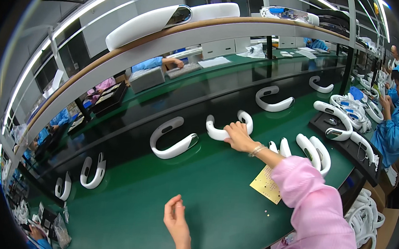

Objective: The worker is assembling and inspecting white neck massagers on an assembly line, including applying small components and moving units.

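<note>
The right hand [237, 135] closes on a white curved band [229, 126] at the worktop's [212, 204] far edge; the left hand [176, 217] hovers open, empty.

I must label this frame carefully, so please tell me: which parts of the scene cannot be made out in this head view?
- Right hand covers the middle of the white U-shaped plastic neckband; its grip underneath is hidden.
- Tiny pale bits beside the yellow perforated card are too small to identify.
- Left hand is seen edge-on; whether its fingers pinch anything is unclear.
- White curved parts in the box at lower right are cut off by the rim.
</note>
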Motion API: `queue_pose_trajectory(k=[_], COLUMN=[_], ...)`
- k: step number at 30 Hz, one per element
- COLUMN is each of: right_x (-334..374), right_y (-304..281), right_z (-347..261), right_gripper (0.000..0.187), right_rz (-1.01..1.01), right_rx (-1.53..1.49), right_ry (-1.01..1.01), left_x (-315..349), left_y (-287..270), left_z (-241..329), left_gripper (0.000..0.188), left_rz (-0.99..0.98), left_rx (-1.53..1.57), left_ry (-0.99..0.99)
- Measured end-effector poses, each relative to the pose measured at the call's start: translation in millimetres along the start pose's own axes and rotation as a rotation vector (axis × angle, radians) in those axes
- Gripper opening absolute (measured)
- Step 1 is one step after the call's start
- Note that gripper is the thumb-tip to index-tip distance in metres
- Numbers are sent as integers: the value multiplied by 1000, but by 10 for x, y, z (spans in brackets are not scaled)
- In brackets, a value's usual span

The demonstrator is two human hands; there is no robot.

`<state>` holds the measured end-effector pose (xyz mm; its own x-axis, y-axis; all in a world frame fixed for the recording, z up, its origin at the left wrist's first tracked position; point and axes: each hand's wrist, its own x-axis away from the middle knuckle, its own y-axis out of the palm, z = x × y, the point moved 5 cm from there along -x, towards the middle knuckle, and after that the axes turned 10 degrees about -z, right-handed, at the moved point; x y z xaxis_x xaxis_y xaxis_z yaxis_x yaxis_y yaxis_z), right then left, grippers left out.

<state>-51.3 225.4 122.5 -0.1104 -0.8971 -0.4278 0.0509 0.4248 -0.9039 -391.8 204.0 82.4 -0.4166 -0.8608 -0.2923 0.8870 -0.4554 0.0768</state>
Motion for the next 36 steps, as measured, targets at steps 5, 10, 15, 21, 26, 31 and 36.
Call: queue_pose_trajectory(k=[5,10,15,21,26,31,36], right_x=[708,1128,1562,1991,2058,2034,2010], right_y=[-1214,-1783,-1071,-496,-397,-368,-318], right_z=[-755,-1296,-949,-1181,-1243,-1220,-1309], right_gripper=[39,55,93,66,59,56,53], right_rz=[-359,-570,-158,-343,-362,-400,-472], right_rx=[-383,-771,-1575,-1943,-2002,-2055,-2251], right_ry=[-396,-689,20,333,363,409,404], left_x=[38,277,394,399,459,439,373], left_y=[450,524,292,429,381,483,638], left_z=[633,985,620,576,402,444,695], left_gripper=[59,57,60,40,49,51,47], left_rz=[-87,-557,-290,-408,-511,-464,-499], left_rx=[-713,-565,116,752,927,1042,921], left_ry=[425,643,164,-179,-138,-192,-197])
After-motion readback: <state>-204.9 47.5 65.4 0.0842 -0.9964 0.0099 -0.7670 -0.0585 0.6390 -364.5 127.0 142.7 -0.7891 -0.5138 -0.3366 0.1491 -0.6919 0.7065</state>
